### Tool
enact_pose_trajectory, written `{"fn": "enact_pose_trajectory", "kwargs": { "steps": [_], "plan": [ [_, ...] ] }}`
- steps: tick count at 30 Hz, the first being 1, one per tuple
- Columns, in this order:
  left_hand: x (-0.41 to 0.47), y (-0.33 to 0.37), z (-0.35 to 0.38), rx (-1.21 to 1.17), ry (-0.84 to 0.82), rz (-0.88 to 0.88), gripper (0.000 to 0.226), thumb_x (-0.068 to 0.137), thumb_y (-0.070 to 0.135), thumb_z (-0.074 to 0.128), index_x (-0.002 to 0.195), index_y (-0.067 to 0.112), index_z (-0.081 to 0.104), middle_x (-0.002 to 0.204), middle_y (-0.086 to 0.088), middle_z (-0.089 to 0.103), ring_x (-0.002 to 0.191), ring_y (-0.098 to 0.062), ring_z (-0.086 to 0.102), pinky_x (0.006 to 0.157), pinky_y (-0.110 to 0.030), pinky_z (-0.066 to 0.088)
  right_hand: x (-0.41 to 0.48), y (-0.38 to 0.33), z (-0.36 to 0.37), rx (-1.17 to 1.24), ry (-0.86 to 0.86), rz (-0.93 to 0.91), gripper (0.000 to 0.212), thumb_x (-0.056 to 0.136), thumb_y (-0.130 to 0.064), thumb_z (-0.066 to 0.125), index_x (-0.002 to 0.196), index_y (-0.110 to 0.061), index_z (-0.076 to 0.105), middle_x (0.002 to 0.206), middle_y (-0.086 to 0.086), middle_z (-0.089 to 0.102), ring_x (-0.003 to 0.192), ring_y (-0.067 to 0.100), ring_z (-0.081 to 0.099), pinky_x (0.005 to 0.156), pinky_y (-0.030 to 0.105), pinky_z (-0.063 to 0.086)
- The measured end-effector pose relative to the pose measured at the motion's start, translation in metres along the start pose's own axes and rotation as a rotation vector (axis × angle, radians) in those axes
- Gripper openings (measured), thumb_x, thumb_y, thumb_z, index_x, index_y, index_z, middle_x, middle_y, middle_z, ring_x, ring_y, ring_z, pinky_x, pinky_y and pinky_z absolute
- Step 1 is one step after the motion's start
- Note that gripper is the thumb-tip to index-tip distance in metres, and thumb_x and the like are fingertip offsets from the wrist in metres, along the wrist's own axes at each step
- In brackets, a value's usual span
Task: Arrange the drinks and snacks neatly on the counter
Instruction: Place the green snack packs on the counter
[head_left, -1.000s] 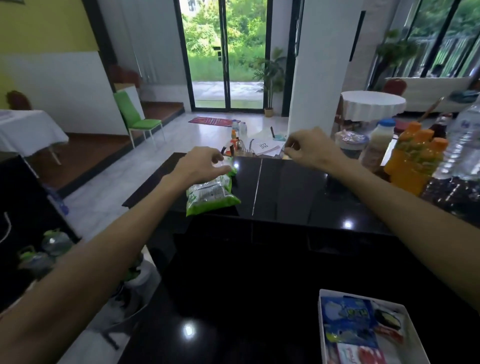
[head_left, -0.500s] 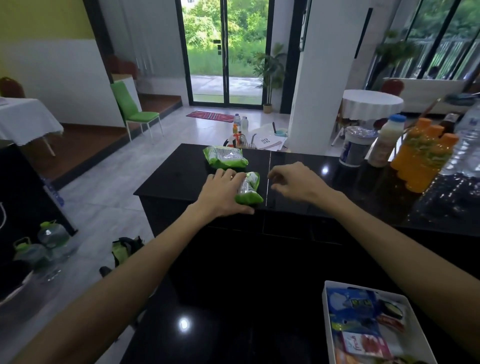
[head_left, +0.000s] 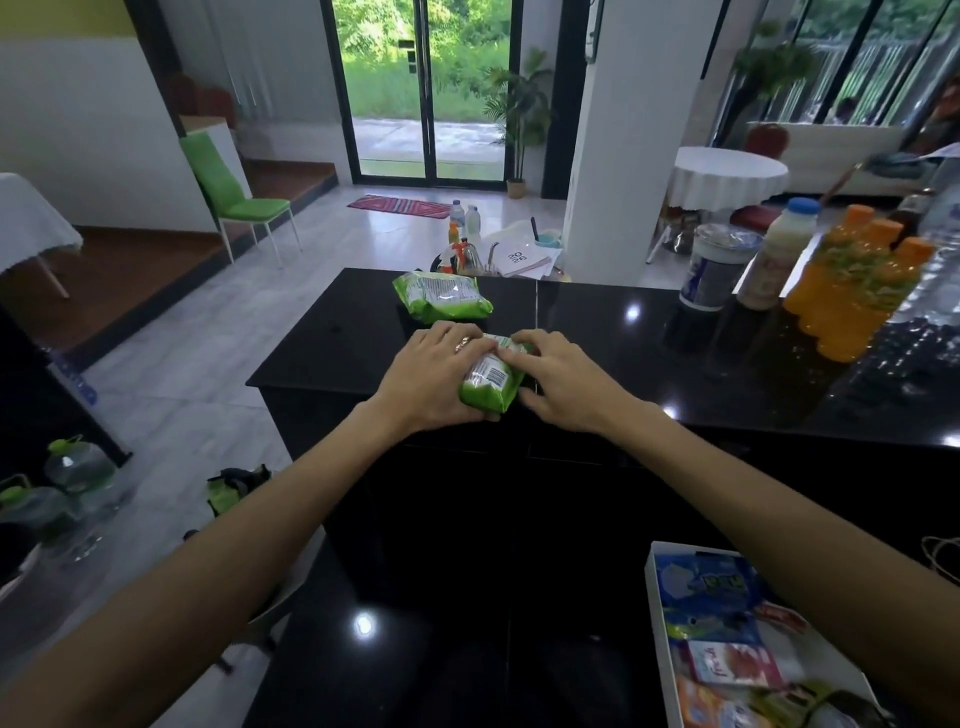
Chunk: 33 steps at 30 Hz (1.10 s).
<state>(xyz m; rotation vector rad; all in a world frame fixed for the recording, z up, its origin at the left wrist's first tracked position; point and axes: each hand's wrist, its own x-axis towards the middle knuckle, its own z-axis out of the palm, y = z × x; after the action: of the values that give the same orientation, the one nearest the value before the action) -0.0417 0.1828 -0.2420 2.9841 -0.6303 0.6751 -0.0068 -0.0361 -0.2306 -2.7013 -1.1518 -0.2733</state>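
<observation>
**Snack placement under way: one packet being squared up**

Observed left hand (head_left: 434, 376) laid over the near-left side of a green snack packet (head_left: 489, 383), fingers curved down across its top, thumb tucked at its near end. Observed right hand (head_left: 569, 387) on the other side, bent fingertips on the packet's far-right edge, thumb by its near-right corner. Held from both flanks, resting on the black counter (head_left: 613, 338).

Noted a second green packet (head_left: 441, 299) lying flat just beyond the left hand's fingers, apart from the first. Noted drinks well off to the right of the right hand: orange bottles (head_left: 852, 306), a white milk bottle (head_left: 779, 257), a lidded tub (head_left: 717, 270). Noted a white tray (head_left: 655, 597) of further snack packets close under the right forearm.

Judged to be the aligning step for this packet. Next, probably: turn it parallel with the packet beyond, set it close beside, release with both hands, then reach back to the tray. Requires a light touch — soft bag, glossy surface, likely to slide.
</observation>
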Motion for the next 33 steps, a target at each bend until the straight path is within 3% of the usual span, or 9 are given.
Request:
{"fn": "enact_pose_trajectory", "kwargs": {
  "steps": [5, 8, 15, 19, 25, 28, 33],
  "plan": [
    [0.008, -0.011, -0.011, 0.102, -0.078, 0.006, 0.115, 0.060, 0.095, 0.048, 0.144, 0.015, 0.042, 0.141, -0.003, 0.048, 0.127, -0.024, 0.043, 0.104, -0.041, 0.038, 0.023, -0.002, 0.004, -0.126, -0.087, 0.022, 0.058, 0.094, -0.032, 0.048, 0.149, -0.019, 0.035, 0.152, 0.008, 0.036, 0.128, 0.033, 0.040, 0.101, 0.050, 0.039],
    [0.002, -0.016, -0.015, 0.076, -0.034, -0.031, 0.112, 0.065, 0.097, 0.039, 0.142, 0.015, 0.044, 0.142, -0.003, 0.047, 0.130, -0.024, 0.043, 0.106, -0.043, 0.037, 0.034, 0.002, 0.003, -0.152, -0.120, 0.058, 0.059, 0.094, -0.031, 0.045, 0.151, -0.024, 0.031, 0.154, 0.008, 0.034, 0.130, 0.035, 0.040, 0.100, 0.052, 0.038],
    [-0.008, -0.001, -0.034, 0.008, -0.054, -0.184, 0.113, 0.068, 0.096, 0.032, 0.147, 0.016, 0.040, 0.148, -0.008, 0.044, 0.135, -0.026, 0.039, 0.110, -0.048, 0.032, 0.019, 0.016, -0.002, 0.041, -0.103, 0.169, 0.070, 0.095, -0.035, 0.054, 0.155, -0.024, 0.020, 0.159, 0.009, 0.026, 0.140, 0.034, 0.032, 0.111, 0.053, 0.032],
    [-0.015, 0.038, -0.044, -0.026, 0.066, -0.174, 0.100, 0.072, 0.091, 0.041, 0.143, 0.020, 0.045, 0.143, -0.003, 0.047, 0.132, -0.023, 0.040, 0.107, -0.044, 0.034, -0.030, 0.025, -0.009, 0.076, 0.010, 0.167, 0.071, 0.090, -0.033, 0.061, 0.152, -0.020, 0.030, 0.155, 0.009, 0.033, 0.138, 0.031, 0.035, 0.110, 0.052, 0.035],
    [-0.022, 0.134, -0.042, -0.066, 0.101, -0.069, 0.087, 0.079, 0.081, 0.046, 0.138, 0.017, 0.052, 0.134, -0.003, 0.052, 0.125, -0.025, 0.044, 0.103, -0.043, 0.040, -0.136, 0.044, -0.015, 0.213, 0.267, 0.139, 0.043, 0.089, -0.024, 0.064, 0.131, -0.015, 0.057, 0.128, 0.004, 0.058, 0.116, 0.021, 0.053, 0.100, 0.037, 0.045],
    [-0.025, 0.178, -0.026, -0.141, 0.060, -0.041, 0.075, 0.081, 0.071, 0.054, 0.132, 0.016, 0.056, 0.123, -0.002, 0.058, 0.115, -0.024, 0.050, 0.096, -0.041, 0.044, -0.187, 0.058, -0.012, 0.239, 0.211, 0.163, 0.037, 0.090, -0.023, 0.066, 0.126, -0.015, 0.060, 0.123, 0.002, 0.060, 0.115, 0.019, 0.054, 0.098, 0.032, 0.046],
    [-0.036, 0.243, 0.025, -0.219, -0.187, 0.029, 0.062, 0.086, 0.062, 0.058, 0.133, 0.021, 0.055, 0.122, 0.002, 0.059, 0.114, -0.021, 0.050, 0.093, -0.036, 0.043, -0.263, 0.087, 0.007, 0.221, 0.068, 0.266, 0.034, 0.093, -0.023, 0.065, 0.124, -0.012, 0.062, 0.121, 0.005, 0.062, 0.115, 0.021, 0.055, 0.096, 0.037, 0.047]
  ]
}}
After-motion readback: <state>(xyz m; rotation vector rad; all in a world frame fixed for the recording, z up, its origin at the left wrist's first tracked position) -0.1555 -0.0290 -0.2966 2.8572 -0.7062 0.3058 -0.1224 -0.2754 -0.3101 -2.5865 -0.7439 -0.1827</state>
